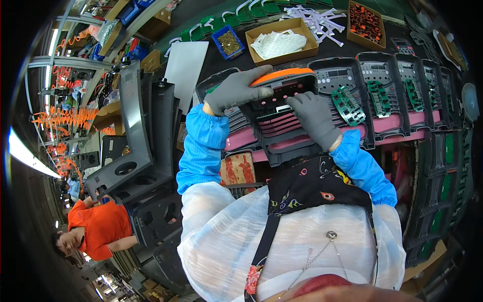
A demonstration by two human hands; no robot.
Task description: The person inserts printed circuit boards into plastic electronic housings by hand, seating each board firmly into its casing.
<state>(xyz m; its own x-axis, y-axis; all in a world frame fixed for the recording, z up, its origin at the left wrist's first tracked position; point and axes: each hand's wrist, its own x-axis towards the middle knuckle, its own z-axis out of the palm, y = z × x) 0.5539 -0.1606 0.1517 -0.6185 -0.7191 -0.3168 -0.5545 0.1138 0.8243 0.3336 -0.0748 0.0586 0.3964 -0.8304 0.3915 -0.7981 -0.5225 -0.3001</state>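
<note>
My left hand, in a grey glove, grips the upper left edge of a dark plastic console housing with an orange rim. Its thumb lies over the inner face, and the housing is tilted up. My right hand, also gloved in grey, has bent fingers at the right inner side of that housing, close to a pale strip on a circuit board. Whatever those fingertips pinch is hidden. Just right of it, a green circuit board lies loose in the neighbouring grey housing.
More grey housings with boards stand in a row to the right. Beyond them are a blue bin of small screws, a carton with white sheets, white cables and a carton of orange-black parts. A person in orange is at left.
</note>
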